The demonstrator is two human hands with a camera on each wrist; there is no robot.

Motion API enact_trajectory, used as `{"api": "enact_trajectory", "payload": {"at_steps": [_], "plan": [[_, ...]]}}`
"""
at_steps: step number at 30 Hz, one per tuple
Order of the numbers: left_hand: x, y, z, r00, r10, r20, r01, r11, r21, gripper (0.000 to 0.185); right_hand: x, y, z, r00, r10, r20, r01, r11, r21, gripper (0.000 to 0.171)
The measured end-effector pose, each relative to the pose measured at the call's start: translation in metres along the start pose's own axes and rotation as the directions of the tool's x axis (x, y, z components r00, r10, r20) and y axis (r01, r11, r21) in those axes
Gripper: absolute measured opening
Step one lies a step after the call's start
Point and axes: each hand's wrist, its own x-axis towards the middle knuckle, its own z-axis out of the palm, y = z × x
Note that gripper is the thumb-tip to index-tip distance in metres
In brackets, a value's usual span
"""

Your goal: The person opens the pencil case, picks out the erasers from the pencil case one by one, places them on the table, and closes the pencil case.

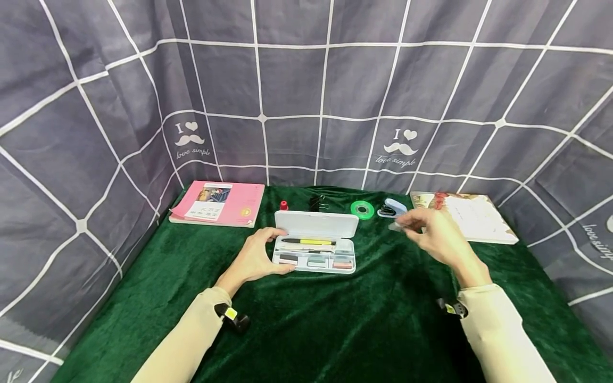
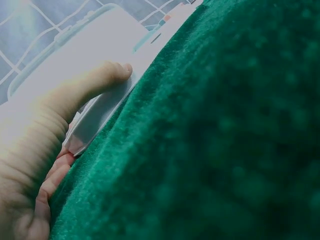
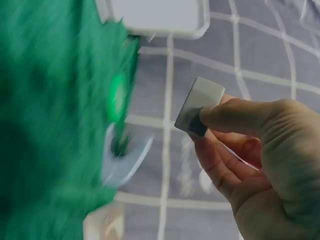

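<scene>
Green velvet covers your table (image 1: 306, 324), and a grey curtain (image 1: 297, 96) with white grid lines and "I love simple" moustache prints closes it in on three sides.

Your left hand (image 1: 256, 258) rests on the cloth at the left end of the open white case (image 1: 316, 249), which sits near the middle of the table, a little toward the far edge. The thumb and fingers are curled round that end of the tray; the left wrist view shows a finger (image 2: 102, 80) lying along the case wall (image 2: 100, 112).

Your right hand (image 1: 438, 236) is lifted above the cloth to the right of the case, clear of it. It pinches a small pale, flat, eraser-like block (image 3: 199, 106) between thumb and fingers; in the head view the block (image 1: 396, 226) is blurred.

Inside the case lie a yellow pen (image 1: 308, 241) and, along the near side of the tray, three small blocks; the lid stands back toward the far edge.

Along the far edge you have, from left to right: a pink book (image 1: 217, 203) at the far left corner, a small red cap (image 1: 283, 205), black clips (image 1: 318, 202), a green tape roll (image 1: 362, 209), a blue stapler (image 1: 392, 208), and a white book (image 1: 466, 215) at the far right.

Both sleeves are beige, with a small camera strapped at each wrist.
</scene>
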Motion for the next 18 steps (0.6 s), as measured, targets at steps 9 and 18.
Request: {"api": "enact_trajectory", "payload": {"at_steps": [9, 18], "plan": [[0.000, -0.001, 0.002, 1.000, -0.022, 0.002, 0.022, 1.000, 0.006, 0.083, -0.032, 0.055, 0.010, 0.983, 0.133, 0.128, -0.129, 0.991, -0.035, 0.016], [0.001, -0.001, 0.002, 0.999, -0.040, 0.008, 0.040, 0.999, -0.003, 0.083, -0.040, 0.062, 0.009, 0.955, 0.191, 0.228, -0.194, 0.981, -0.008, 0.014]]}}
